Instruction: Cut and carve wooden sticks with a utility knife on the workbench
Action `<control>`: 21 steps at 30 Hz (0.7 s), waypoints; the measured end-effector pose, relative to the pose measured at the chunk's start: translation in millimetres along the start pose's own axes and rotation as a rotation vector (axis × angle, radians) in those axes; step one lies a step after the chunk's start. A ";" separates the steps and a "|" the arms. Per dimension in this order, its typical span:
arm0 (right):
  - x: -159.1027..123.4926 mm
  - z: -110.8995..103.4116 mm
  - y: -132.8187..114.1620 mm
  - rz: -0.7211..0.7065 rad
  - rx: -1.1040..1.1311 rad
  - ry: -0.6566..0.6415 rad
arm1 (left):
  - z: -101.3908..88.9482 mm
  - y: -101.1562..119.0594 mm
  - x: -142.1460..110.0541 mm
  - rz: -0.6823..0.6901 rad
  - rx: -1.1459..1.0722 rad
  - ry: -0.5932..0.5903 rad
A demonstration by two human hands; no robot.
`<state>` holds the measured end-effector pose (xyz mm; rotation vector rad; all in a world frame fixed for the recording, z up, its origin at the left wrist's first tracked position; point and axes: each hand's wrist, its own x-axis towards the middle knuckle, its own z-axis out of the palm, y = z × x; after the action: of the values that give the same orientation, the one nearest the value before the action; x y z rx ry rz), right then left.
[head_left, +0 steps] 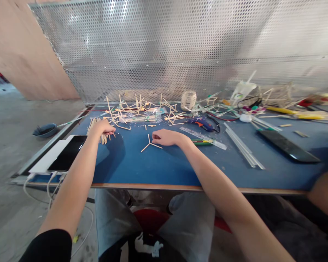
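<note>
My left hand [103, 127] is at the left of the blue table, over a pile of thin wooden sticks [103, 139]. Its fingers are pinched, and a short wooden stick [114, 134] shows just below the fingertips. Near the middle, my right hand [165, 137] has its fingers curled closed; anything inside them is hidden. Right by its fingertips lie wooden sticks joined in a Y shape [149, 143]; whether the fingers touch them, I cannot tell. One loose short stick [145, 127] lies beyond the Y.
Behind are frames of glued sticks [139, 107], a round stick holder [188, 100] and a blue glue gun [203, 123]. To the right lie a clear ruler [205, 138], glue sticks [242, 145] and a dark phone [288, 145]. Another phone [68, 153] lies left. A person sits at right.
</note>
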<state>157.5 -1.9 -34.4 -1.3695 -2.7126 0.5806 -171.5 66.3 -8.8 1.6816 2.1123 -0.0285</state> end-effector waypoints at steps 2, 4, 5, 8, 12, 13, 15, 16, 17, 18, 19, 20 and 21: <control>0.9 1.0 1.8 -0.009 0.008 0.004 | -0.5 -3.6 -7.9 0.030 -0.028 -0.053; 1.9 2.3 3.9 -0.017 0.017 0.013 | 0.2 -6.9 -20.7 0.062 -0.032 -0.097; 2.2 2.8 4.9 -0.022 0.022 0.019 | 0.9 -8.2 -28.8 0.078 -0.024 -0.117; 2.6 3.5 6.9 -0.058 0.040 0.048 | 3.4 -8.6 -57.6 0.125 0.024 -0.179; 1.9 0.8 4.0 -0.167 0.075 0.157 | 3.6 1.9 -98.9 0.192 0.114 -0.169; 1.7 -0.3 2.4 -0.189 0.083 0.200 | 2.6 6.3 -108.3 0.231 0.138 -0.159; 1.6 -1.8 -1.0 -0.245 0.084 0.320 | 0.0 16.1 -123.9 0.399 0.233 -0.110; 1.6 -2.1 -2.1 -0.286 0.066 0.393 | -1.3 21.1 -129.6 0.451 0.250 -0.077; 1.8 -2.1 -2.6 -0.330 0.035 0.469 | -2.5 26.1 -133.6 0.508 0.250 -0.053; 2.1 -1.8 -2.3 -0.367 -0.005 0.540 | -3.5 30.8 -135.7 0.567 0.233 -0.043; 2.5 -1.5 -1.2 -0.390 -0.048 0.599 | -4.2 35.3 -135.9 0.615 0.215 -0.043; 3.0 -1.2 0.9 -0.394 -0.085 0.637 | -4.8 39.4 -134.3 0.659 0.199 -0.045; 3.6 -1.1 3.7 -0.378 -0.107 0.648 | -5.3 43.1 -131.1 0.695 0.188 -0.047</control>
<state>158.4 3.3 -35.2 -0.8180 -2.3716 -0.0420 -111.3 -42.0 52.3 2.4098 1.4250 -0.0544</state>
